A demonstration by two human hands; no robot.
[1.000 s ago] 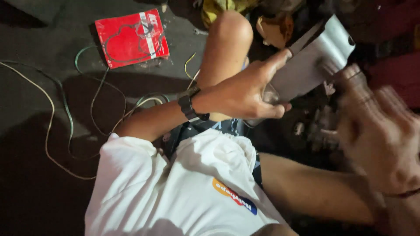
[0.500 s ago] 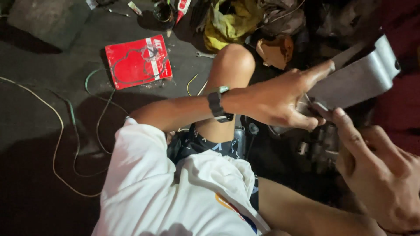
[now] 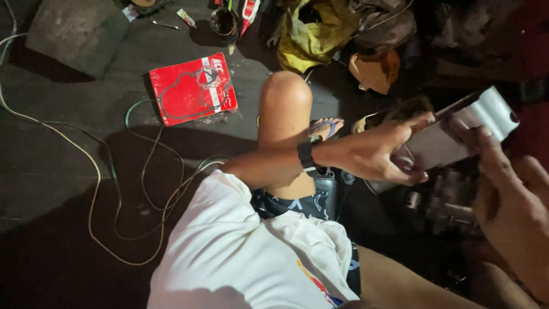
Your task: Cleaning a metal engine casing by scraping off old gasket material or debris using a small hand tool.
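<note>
My left hand [image 3: 377, 154], with a black watch [image 3: 307, 155] on its wrist, reaches to the right and grips the lower end of a grey metal part [image 3: 457, 131]. The part is flat and elongated, tilted up to the right, and held above a dark engine-like assembly [image 3: 440, 200]. My right hand [image 3: 509, 200] comes in from the lower right with its fingers apart. One fingertip rests against the part's lower edge. My bent knee [image 3: 285, 97] and white shirt [image 3: 240, 257] fill the middle of the view.
A red gasket packet [image 3: 191, 88] lies on the dark floor at upper left. Pale and green wires [image 3: 114, 189] loop across the floor. A small dark tin [image 3: 223, 22], a yellow rag [image 3: 311, 34] and a grey slab [image 3: 77, 31] sit at the top.
My left hand has carried the metal part to the right and tilted it flatter. My right hand has risen until a finger touches it. The view has shifted up.
</note>
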